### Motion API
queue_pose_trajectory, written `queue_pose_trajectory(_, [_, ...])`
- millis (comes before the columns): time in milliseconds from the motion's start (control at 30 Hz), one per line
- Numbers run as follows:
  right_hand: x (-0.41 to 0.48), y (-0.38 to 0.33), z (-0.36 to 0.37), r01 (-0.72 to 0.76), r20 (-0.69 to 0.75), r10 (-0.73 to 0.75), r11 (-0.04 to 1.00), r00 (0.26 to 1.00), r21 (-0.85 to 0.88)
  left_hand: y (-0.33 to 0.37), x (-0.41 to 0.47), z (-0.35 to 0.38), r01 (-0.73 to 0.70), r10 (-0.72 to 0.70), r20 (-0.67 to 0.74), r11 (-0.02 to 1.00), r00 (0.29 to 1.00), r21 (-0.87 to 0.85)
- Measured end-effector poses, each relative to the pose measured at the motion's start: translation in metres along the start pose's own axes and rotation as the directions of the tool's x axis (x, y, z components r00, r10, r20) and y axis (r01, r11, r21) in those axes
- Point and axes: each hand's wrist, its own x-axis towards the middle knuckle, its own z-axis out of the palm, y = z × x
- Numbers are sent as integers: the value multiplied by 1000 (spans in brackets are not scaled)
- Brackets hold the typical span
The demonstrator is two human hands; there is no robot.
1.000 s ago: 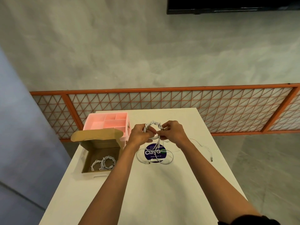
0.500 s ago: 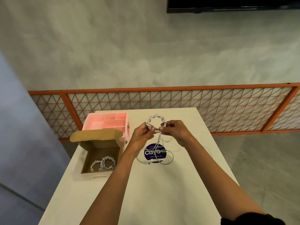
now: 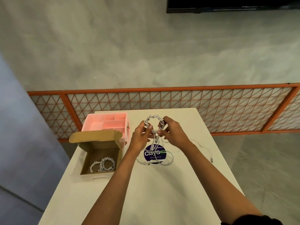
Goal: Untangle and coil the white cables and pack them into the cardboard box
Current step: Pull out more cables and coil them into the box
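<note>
- The open cardboard box (image 3: 103,144) sits at the left edge of the table (image 3: 162,192), with two coiled cables (image 3: 103,165) lying inside it.
- The left hand (image 3: 140,138) pinches the lower left of a wound white coil (image 3: 154,117), which is held above the table.
- The right hand (image 3: 173,135) curls its fingers round the coil's right side.
- Loose cables (image 3: 168,161) lie on the table below, crossing a blue sticker (image 3: 148,155).

The coiled white cable (image 3: 155,117), half covered by fingers a second ago, is now lifted clear and shown as an open ring. The left hand (image 3: 140,138) and right hand (image 3: 174,133) are drawn slightly apart, one side of the ring being pinched by each.
</note>
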Motion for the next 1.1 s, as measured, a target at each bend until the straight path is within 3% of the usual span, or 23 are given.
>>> queue_pose_trajectory(233, [-2, -9, 17, 53, -232, -50, 999, 971, 9, -5, 5, 8, -7, 7, -167, 1000, 986, 2])
queue_pose_trajectory(400, [-2, -11, 23, -65, -303, 158, 953, 940, 295, -2, 6, 10, -3, -17, -186, 994, 982, -105])
queue_pose_trajectory(500, [-1, -8, 22, -126, -241, 276, 859, 930, 496, 0, 7, 9, 5, -36, -189, 987, 981, -160])
queue_pose_trajectory(633, [2, -7, 20, -175, -176, 353, 765, 919, 619, 10, 6, 9, 40, -101, -173, 945, 980, -324])
queue_pose_trajectory(800, [4, -12, 11, -214, -33, 402, 554, 915, 805, 17, 5, 10, 58, -147, -155, 883, 977, -466])
queue_pose_trajectory(967, [10, -13, 7, -401, 113, 546, 444, 830, 801, 16, 5, 14, 15, -135, -208, 868, 969, -496])
queue_pose_trajectory(1100, [12, -13, 3, -440, 224, 559, 287, 798, 851, 14, 3, 15, 7, -132, -217, 868, 967, -497])
